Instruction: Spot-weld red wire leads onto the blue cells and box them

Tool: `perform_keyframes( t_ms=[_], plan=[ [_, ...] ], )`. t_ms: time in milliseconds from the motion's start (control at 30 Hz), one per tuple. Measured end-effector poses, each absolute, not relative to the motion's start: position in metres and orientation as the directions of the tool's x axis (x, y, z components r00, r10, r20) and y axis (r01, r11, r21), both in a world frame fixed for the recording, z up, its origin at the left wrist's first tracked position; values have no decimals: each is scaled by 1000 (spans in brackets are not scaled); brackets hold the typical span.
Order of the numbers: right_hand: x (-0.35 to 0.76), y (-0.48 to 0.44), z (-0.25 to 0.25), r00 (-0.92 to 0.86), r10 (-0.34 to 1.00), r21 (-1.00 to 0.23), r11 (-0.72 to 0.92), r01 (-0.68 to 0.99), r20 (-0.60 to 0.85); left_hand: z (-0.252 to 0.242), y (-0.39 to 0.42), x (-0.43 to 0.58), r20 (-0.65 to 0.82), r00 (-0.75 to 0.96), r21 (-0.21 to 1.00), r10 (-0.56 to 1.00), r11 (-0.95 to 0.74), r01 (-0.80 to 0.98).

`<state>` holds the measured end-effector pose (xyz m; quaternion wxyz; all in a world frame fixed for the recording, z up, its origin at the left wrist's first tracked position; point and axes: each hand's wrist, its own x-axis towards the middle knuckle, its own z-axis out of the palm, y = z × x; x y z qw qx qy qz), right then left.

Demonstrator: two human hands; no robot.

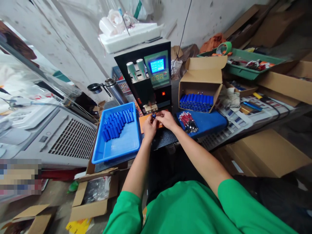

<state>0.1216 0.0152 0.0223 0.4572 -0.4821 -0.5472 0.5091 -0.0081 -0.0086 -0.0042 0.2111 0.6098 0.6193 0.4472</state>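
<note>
Watching remotely, I see the left hand (149, 127) pinched closed on a blue battery (153, 116) below the machine (145, 92); the right hand (168, 120) curls its fingers there, hold unclear; the tray (122, 141) edges the left, the blue pad (211, 122) the right.

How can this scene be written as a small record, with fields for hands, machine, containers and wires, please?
Left hand: fingertips at a blue cylinder
Right hand: fingertips close to the same cylinder; exact grip too small to tell
Machine: black, in front of the hands, screen lit blue
Left container: blue tray, partly filled with blue cylinders
Right container: open cardboard box with more blue cylinders
Wires: red and black bundle, right of the hands
</note>
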Motion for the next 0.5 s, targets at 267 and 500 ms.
perform_keyframes(
  t_ms=[267,500],
  plan=[
    [120,-9,32,-5,991,-897,120,426,130,-6,-11,-9,319,-182,769,930,-142,623],
    [122,-7,36,33,984,-845,132,518,174,-7,-11,-11,480,-111,646,870,-265,716]
  ],
)
